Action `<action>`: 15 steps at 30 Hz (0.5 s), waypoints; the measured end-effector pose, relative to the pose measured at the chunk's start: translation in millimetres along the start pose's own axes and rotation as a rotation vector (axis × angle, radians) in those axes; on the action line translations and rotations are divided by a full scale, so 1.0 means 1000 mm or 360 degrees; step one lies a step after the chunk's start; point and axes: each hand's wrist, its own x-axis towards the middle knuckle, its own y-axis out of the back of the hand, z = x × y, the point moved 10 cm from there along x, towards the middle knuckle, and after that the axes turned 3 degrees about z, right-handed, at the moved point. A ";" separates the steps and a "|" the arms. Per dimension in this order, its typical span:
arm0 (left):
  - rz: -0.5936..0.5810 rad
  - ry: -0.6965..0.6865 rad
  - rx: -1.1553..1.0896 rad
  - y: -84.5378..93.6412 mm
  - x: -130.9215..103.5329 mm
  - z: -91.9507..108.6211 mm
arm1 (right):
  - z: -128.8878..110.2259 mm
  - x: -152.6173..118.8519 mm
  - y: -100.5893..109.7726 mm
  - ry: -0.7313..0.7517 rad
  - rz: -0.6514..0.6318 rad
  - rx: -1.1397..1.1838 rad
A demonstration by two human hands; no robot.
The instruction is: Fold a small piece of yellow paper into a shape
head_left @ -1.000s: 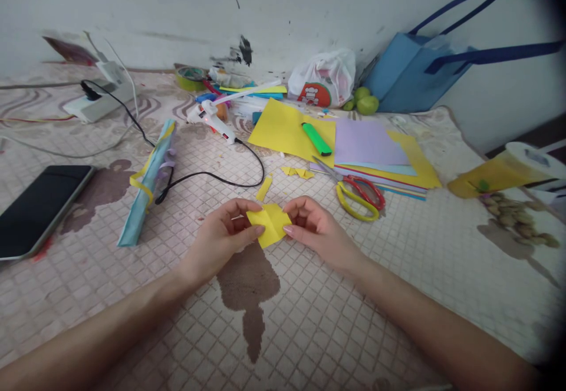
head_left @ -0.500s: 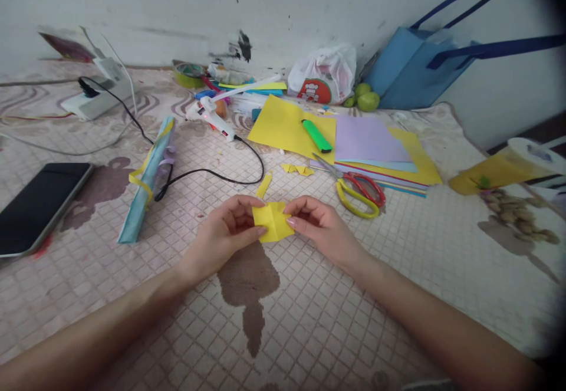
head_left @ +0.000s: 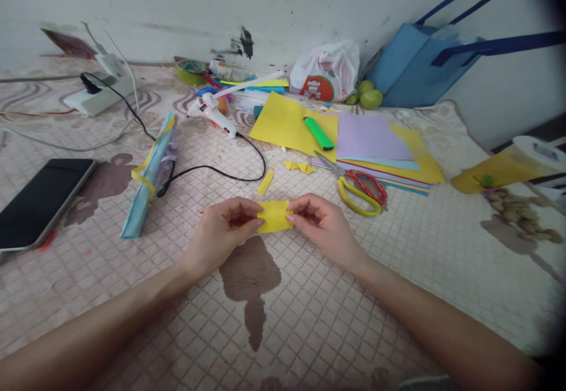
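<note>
A small yellow paper piece is stretched between my two hands above the patterned cloth. Its left edge is pinched by the thumb and fingers of my left hand. My right hand pinches the right edge the same way. Just beyond the paper lie a narrow yellow strip and some small folded yellow pieces. Scissors with red and yellow handles rest to the right of them, blades pointing up and left.
At the left are a phone and a blue paper roll. A glue gun with its black cord lies farther back. Coloured sheets carry a green cutter. A drink cup is at the right.
The yellow paper now looks flatter and less tall, its middle crease less visible. Both hands still pinch its sides. The whole view has shifted slightly.
</note>
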 end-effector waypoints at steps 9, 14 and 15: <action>-0.0019 -0.0057 0.0160 0.000 0.000 0.001 | -0.001 -0.001 0.000 0.0085 0.0005 -0.0167; -0.0011 -0.0080 0.0191 0.000 0.000 0.000 | -0.004 -0.001 0.000 0.0124 0.0015 -0.0268; -0.0004 -0.0094 0.0196 0.000 0.000 0.000 | -0.006 -0.001 0.000 0.0142 0.0018 -0.0297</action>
